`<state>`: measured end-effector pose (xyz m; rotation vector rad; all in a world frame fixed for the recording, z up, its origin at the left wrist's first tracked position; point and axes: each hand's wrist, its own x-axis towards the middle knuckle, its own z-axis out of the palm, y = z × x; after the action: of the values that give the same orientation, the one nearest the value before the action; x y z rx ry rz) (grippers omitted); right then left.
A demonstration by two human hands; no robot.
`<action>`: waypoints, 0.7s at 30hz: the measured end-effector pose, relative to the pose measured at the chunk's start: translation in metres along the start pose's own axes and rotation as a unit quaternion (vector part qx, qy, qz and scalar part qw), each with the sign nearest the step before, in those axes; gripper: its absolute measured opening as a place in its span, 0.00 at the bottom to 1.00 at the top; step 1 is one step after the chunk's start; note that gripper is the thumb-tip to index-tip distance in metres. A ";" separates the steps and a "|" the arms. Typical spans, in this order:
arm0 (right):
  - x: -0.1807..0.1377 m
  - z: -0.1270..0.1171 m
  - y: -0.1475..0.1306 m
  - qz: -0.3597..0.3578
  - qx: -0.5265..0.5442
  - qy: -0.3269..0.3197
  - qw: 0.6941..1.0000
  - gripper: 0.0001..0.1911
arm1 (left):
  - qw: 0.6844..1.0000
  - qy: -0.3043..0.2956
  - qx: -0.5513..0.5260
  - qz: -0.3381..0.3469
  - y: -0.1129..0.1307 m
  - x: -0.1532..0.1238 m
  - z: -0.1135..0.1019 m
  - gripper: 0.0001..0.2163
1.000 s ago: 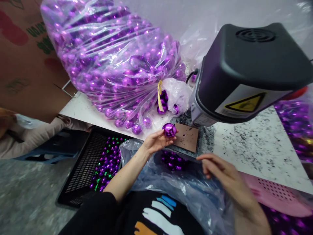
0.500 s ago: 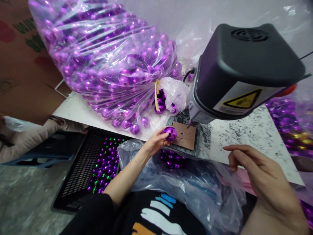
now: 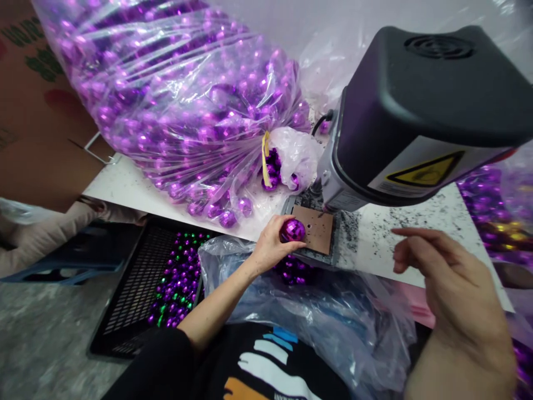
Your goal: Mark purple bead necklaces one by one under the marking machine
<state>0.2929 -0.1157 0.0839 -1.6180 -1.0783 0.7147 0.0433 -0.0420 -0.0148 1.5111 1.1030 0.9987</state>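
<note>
Purple ball (image 3: 295, 230) has been nudged further toward the brown plate's (image 3: 320, 236) middle, still pinched in the left hand (image 3: 272, 241), unreleased, with the right hand (image 3: 449, 278) half-open, empty off to its right, and loads left in the bag (image 3: 179, 105) behind it.

A brown cardboard box with green lettering (image 3: 37, 139) stands at the upper left, with a co-worker's beige sleeve (image 3: 50, 233) below it. Nearby, a black openwork plastic crate (image 3: 127, 305) holds shiny purple and green beads (image 3: 181, 283), beside mottled grey floor (image 3: 45, 330).
</note>
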 end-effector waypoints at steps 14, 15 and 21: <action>0.018 0.015 -0.029 -0.057 0.028 0.008 0.998 0.24 | 0.907 -0.112 -0.364 -0.178 0.006 0.022 -0.005 0.20; 0.017 0.014 -0.027 -0.056 0.023 0.005 0.998 0.24 | 0.928 -0.088 -0.327 -0.155 0.004 0.022 -0.003 0.20; 0.013 0.009 -0.019 -0.043 0.011 -0.009 0.999 0.22 | 0.999 0.003 -0.027 0.026 -0.013 0.027 0.015 0.24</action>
<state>0.2854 -0.0987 0.1000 -1.5398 -1.1420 0.6828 0.0628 -0.0181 -0.0282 1.4997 1.0380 1.0614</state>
